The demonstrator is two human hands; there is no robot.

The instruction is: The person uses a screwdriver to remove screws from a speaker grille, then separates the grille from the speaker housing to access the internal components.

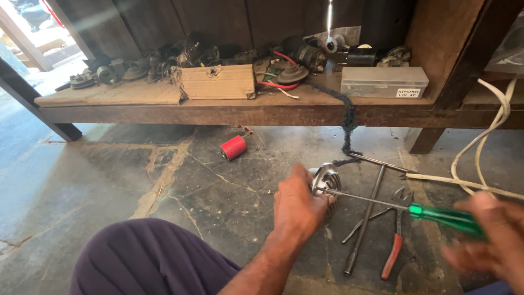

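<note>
- Head view, counted: one round metal horn-like part on the stone floor; one green-handled screwdriver; one pair of red-handled pliers; one T-handled socket wrench.
- Left hand: fingers curled over the round part, holding it on the floor.
- Right hand: motion-blurred, fingers wrapped round the screwdriver's green handle; the shaft tip meets the round part's face.
- Around: one red wire spool lies well apart, toward the wooden bench; white cable loops at right; a dark braided cord hangs from the bench to the floor.
- On the bench: one cardboard box, one pale grey rectangular case, and a heap of dark motor parts, too cluttered to count.
- Obstructed: the left hand covers most of the round part; a purple-clad knee fills the lower frame; the right hand is cut off by the edge.
</note>
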